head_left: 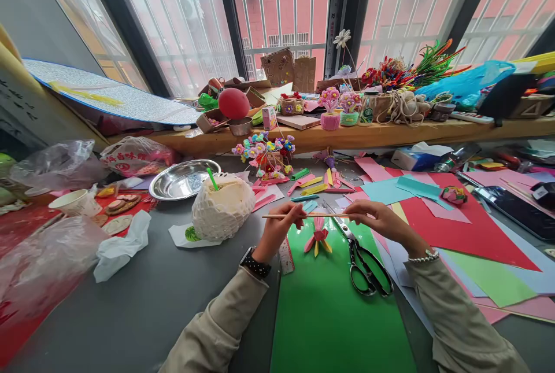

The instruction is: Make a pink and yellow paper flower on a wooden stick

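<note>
A thin wooden stick (321, 215) spans level between my two hands above a green mat (338, 327). My left hand (284, 225), with a dark watch at the wrist, pinches it toward its left end. At the other end my right hand (384, 220) has its fingertips closed on the stick. Just below it lies a folded paper flower (318, 240) in pink and yellow. Black-handled scissors (366, 266) rest at the mat's right side, their blades pointing up between my hands. Folded strips of coloured paper (314, 188) lie beyond.
A coconut in white foam netting (223, 205) with a green straw stands left, beside a steel plate (160, 188). Coloured paper sheets (459, 222) and a phone (515, 211) cover the right. A wooden ledge (277, 140) at the back holds craft flowers and a red ball (233, 103).
</note>
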### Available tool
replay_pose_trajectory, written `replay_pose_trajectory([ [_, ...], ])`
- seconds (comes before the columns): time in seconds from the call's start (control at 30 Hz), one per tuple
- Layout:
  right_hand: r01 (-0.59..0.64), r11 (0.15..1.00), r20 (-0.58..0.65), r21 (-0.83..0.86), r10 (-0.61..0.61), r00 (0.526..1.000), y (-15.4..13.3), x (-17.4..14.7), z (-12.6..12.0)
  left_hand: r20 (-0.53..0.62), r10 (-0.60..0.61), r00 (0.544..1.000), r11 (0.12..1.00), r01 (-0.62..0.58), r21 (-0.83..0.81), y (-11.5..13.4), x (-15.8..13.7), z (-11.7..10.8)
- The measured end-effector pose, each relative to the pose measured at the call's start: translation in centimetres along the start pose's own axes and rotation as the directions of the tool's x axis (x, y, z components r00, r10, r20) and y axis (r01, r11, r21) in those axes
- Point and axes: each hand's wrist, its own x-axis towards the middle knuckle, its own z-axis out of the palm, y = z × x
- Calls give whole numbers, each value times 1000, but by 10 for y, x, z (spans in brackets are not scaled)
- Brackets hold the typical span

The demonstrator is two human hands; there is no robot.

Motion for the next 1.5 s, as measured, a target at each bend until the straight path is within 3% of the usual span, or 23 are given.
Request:
replay_pose_trajectory([
  [0.17, 104, 979, 30, -174, -100, 995, -15, 0, 18, 121, 14, 993, 991, -30, 130, 2, -6, 9],
  [0.27, 137, 972, -13, -189, -142, 990, -22, 1, 28, 148, 54, 987, 970, -87, 226, -1, -8, 13],
  [0.4, 35, 990, -154, -136, -56, 986, -18, 2, 30, 171, 41, 984, 880, -116, 461, -8, -10, 15],
  [0.5, -37, 992, -167, -122, 16, 986, -11, 3, 31, 196, -8, 981, 841, -100, 532, -13, -12, 19],
  [0.73, -63, 998, -39, -1, 63, 997, -6, -1, 41, 114, -137, 984, 915, 82, 395, -16, -10, 19],
  [0.93, -38, 999, 48, 31, 36, 998, -4, -4, 41, 155, -210, 965, 954, 168, 247, -18, -7, 16],
  [1.27, 39, 999, -4, -37, -39, 999, -8, -3, 49, 139, -235, 962, 962, 210, 175, -24, -4, 13],
  [1.37, 75, 997, -53, -23, -76, 996, -8, -3, 51, 170, -255, 952, 965, 239, 108, -24, -4, 13],
  [1.5, 93, 996, -60, 5, -93, 994, -9, -3, 52, 199, -272, 942, 959, 247, 141, -21, -3, 10],
])
